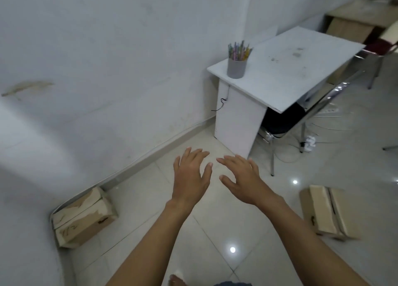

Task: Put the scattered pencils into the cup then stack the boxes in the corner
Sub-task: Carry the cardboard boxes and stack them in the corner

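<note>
**Pencils in the cup, boxes apart on the floor**

The coloured pencils (239, 49) stand bunched in a grey cup (236, 68) at the near corner of a white desk (301, 70); their tips are too small to tell apart. One cardboard box (84, 217) sits on the tiled floor (215, 232) in the corner, against the wall (107, 59). A second cardboard box (329, 212) lies well apart at the right, its far edge blurred. Both bare hands hover between them above the floor, palms down: the left hand (191, 178) and right hand (243, 178) have fingers spread wide and hold nothing. A chrome-legged chair (286, 124) is partly hidden under the desk. At the bottom edge a foot (177, 281) is cut off.
</note>
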